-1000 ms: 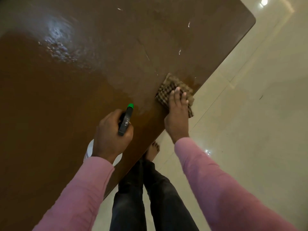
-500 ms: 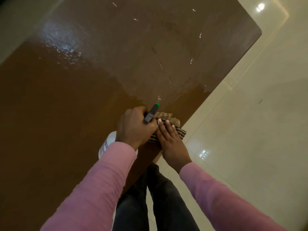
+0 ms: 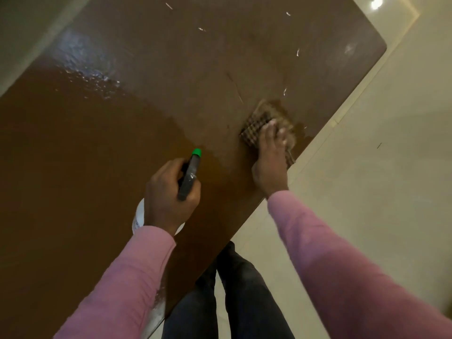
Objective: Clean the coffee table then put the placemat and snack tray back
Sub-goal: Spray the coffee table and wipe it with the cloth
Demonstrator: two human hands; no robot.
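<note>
The brown coffee table [image 3: 122, 143] fills the left and middle of the view, with wet glossy patches and small white specks on it. My right hand [image 3: 270, 157] presses a checked brown cloth [image 3: 256, 122] flat on the table near its right edge, fingers straight. My left hand [image 3: 168, 192] grips a spray bottle [image 3: 189, 174] with a dark head and green nozzle tip; its white body shows just under my wrist. No placemat or snack tray is in view.
Pale glossy floor tiles [image 3: 367, 167] lie to the right of the table. My legs in dark trousers [image 3: 232, 302] stand at the table's near edge. A pale wall or floor strip shows at the upper left.
My right hand has slid the cloth away from me and to the right, back toward the table's edge. My left hand with the bottle has drawn apart from it, to the left.
</note>
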